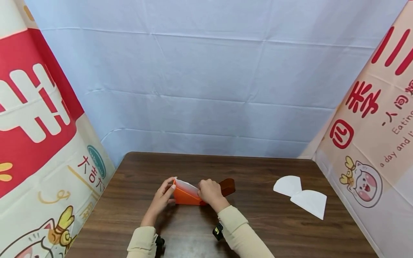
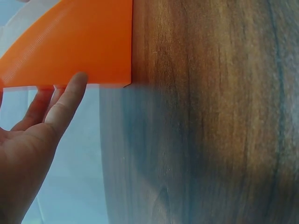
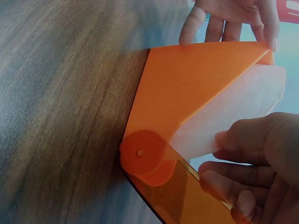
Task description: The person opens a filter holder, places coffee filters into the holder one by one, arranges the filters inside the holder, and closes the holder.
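Observation:
An orange coffee filter holder (image 1: 184,196) stands on its edge on the table, with its tinted brown lid (image 1: 228,186) swung out to the right on a round hinge (image 3: 140,152). White paper coffee filters (image 3: 243,100) stick up from its open top. My left hand (image 1: 160,198) steadies the holder's left end, thumb on the front face and the other fingers round the end. With thumb and forefinger, my right hand (image 1: 210,193) pinches the paper near the hinge. Its lower fingers lie against the lid's edge in the right wrist view.
Two white fan-shaped paper filters, a rear one (image 1: 288,185) and a front one (image 1: 309,202), lie overlapping on the right part of the dark wooden table (image 1: 258,229). A pale cloth (image 1: 206,118) hangs behind the table, and printed cloths flank both sides.

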Demonstrator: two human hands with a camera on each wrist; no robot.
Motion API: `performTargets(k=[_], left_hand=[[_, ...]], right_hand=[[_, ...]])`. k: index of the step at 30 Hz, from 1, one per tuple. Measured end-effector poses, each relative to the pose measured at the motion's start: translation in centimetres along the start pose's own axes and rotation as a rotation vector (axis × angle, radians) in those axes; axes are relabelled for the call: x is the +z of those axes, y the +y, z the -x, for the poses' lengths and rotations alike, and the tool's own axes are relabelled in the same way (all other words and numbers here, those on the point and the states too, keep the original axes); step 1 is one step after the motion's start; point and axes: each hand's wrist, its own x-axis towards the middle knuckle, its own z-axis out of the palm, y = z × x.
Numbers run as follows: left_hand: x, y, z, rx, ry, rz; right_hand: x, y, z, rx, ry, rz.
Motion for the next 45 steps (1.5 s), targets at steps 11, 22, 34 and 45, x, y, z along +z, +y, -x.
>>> performTargets(k=[11,22,34,45], left_hand=[[0.0,0.0,0.1,0.001,0.001,-0.003],[-0.5,-2.5,-0.8,0.001,0.019,0.009],[-0.3,-2.7,-1.0,0.018,0.026,0.0],[-0.1,0.1,0.0,-0.013,-0.022,0.025]], right_hand=[[0.6,-0.3,-0.6,0.015,-0.105,0.088],[0.7,-0.4,-0.6,0.002,-0.08,0.032],[-0.1,-0.1,-0.5,-0.019,-0.102,-0.026],[-4.3,-1.1,0.5,-0.106,-0.219,0.006]])
